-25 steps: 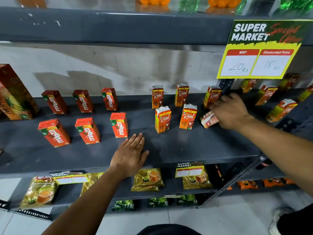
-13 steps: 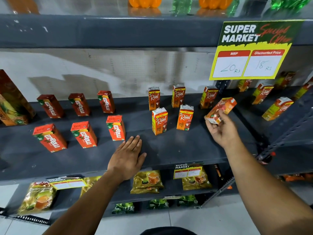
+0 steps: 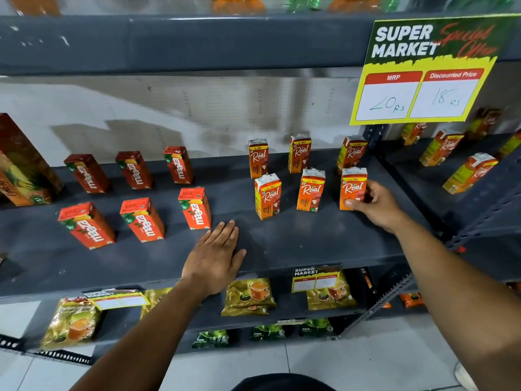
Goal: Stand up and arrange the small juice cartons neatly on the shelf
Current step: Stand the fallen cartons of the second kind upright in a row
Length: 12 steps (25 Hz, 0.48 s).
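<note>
On the dark grey shelf [image 3: 282, 244] stand two rows of small orange Real juice cartons, three at the back [image 3: 299, 153] and three in front [image 3: 267, 196]. My right hand [image 3: 375, 204] grips the front right Real carton [image 3: 353, 187], which stands upright on the shelf. To the left, red Maaza cartons [image 3: 142, 220] stand in two rows of three. My left hand [image 3: 214, 258] lies flat and open on the shelf's front part, just right of the nearest Maaza carton [image 3: 195, 208].
A tall juice box [image 3: 22, 162] stands at the far left. A yellow price sign [image 3: 423, 71] hangs from the shelf above. More cartons [image 3: 469, 172] sit on the neighbouring shelf to the right. Tea packets [image 3: 249, 296] lie on the shelf below.
My right hand lifted a fallen Real carton from the shelf, turned it upright in the air, and has set it down as the third carton of the front row. My left hand stayed put.
</note>
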Available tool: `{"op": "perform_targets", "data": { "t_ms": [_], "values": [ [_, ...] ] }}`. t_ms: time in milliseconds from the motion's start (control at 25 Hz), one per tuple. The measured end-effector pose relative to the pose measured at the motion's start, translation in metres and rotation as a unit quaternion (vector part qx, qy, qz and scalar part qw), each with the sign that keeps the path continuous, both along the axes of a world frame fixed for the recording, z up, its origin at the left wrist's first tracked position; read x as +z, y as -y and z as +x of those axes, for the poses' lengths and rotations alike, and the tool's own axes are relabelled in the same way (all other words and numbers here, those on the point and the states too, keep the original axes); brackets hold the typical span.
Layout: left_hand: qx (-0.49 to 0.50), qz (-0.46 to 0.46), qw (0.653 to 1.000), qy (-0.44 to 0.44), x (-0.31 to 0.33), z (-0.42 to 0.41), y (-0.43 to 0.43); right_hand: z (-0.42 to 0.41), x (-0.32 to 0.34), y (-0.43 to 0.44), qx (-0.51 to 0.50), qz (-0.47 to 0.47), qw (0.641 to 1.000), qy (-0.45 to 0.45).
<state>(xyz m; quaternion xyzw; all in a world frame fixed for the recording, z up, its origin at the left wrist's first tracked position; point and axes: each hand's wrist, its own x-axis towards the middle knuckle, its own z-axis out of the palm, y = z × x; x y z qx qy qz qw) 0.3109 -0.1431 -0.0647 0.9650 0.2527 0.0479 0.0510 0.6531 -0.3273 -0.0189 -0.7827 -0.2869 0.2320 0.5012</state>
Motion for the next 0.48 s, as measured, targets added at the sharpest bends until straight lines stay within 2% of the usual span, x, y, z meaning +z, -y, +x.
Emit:
{"op": "perform_targets", "data": {
  "t_ms": [160,240,480],
  "values": [
    [0.001,0.001,1.0,-0.006,-0.002,-0.001,-0.001,0.022,0.009,0.005,0.075,-0.132,0.987,0.057],
    [0.001,0.002,1.0,-0.004,-0.003,0.0,-0.002,0.025,0.007,0.006,0.089,-0.159,0.98,0.083],
    [-0.002,-0.02,1.0,0.022,-0.003,-0.001,-0.002,0.019,0.001,0.005,0.065,-0.104,0.991,0.055]
  ]
}}
